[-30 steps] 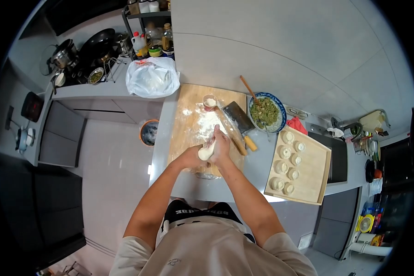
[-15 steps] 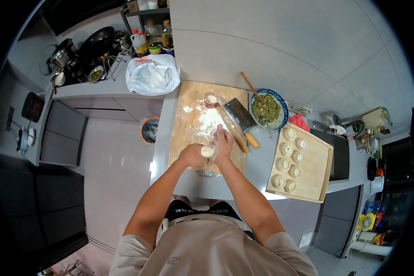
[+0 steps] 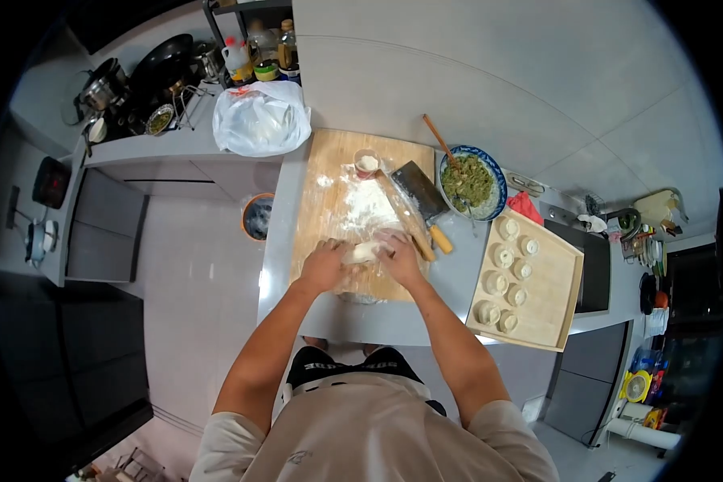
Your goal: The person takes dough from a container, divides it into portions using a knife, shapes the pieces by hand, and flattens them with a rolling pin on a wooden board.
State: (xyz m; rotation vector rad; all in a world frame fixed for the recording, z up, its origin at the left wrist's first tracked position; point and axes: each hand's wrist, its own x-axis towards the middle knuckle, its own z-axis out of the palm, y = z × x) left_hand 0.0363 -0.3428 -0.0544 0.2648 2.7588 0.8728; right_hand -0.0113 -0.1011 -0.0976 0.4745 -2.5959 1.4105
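A pale piece of dough (image 3: 364,253) stretches between my two hands over the wooden board (image 3: 313,209). My left hand (image 3: 324,263) is closed on the dough's left end. On its right end, my right hand (image 3: 397,255) grips with bent fingers, slightly blurred. Just beyond the dough lies a patch of white flour (image 3: 369,205). A rolling pin (image 3: 406,215) rests diagonally past my right hand, beside a cleaver (image 3: 419,189) with a yellow handle. A small cup of flour (image 3: 367,163) stands near the board's far edge.
Right of the board is a blue-rimmed bowl (image 3: 498,181) of green filling with a wooden stick and a spoon. A wooden tray (image 3: 550,297) holds several round dough pieces at the right. A white plastic bag (image 3: 261,120) sits at the back left; an orange-rimmed bucket (image 3: 257,217) stands below.
My hands have moved apart, and the dough between them has gone from a compact lump to a longer strip. My right hand has turned palm-down. The view has shifted slightly.
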